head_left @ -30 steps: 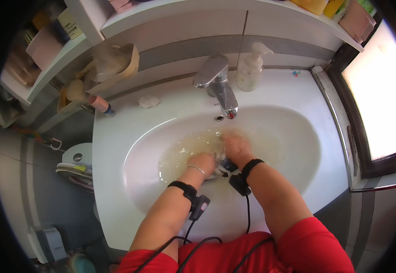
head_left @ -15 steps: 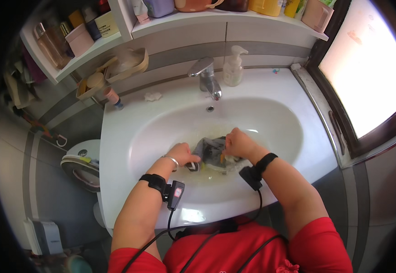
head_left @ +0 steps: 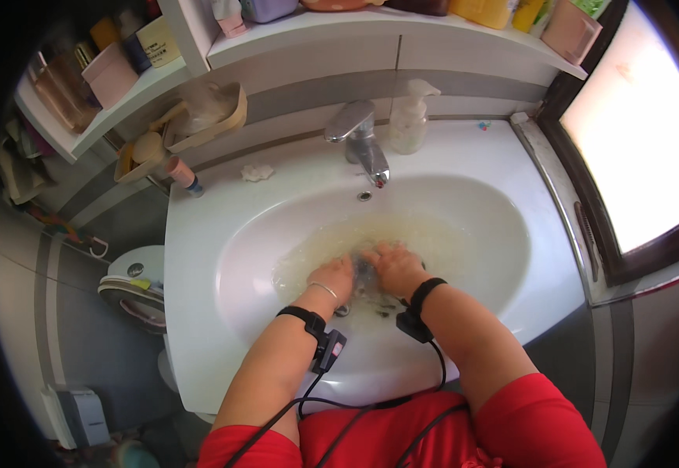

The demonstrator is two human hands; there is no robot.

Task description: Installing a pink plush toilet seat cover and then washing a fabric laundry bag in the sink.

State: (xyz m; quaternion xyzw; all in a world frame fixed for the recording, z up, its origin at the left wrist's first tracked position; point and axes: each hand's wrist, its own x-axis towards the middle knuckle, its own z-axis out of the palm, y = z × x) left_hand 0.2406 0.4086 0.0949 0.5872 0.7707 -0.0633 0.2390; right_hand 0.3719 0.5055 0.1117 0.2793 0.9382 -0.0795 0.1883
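Observation:
Both my hands are down in the cloudy water of a white sink (head_left: 199, 257). My left hand (head_left: 333, 278) and my right hand (head_left: 392, 267) press together on a small dark grey cloth (head_left: 364, 273) that lies mostly under the water between them. Only a strip of the cloth shows between the fingers. Each wrist carries a black band with a cable running back toward my red sleeves. The chrome tap (head_left: 361, 140) stands behind the basin, with no stream visible.
A clear soap dispenser (head_left: 410, 121) stands right of the tap. Shelves with bottles and cups (head_left: 113, 74) run along the back left. A window (head_left: 636, 132) is at the right. A toilet (head_left: 133, 292) sits low on the left.
The cloth was lifted above the water between both hands half a second ago; now both hands have pushed it back down into the water, further toward the drain.

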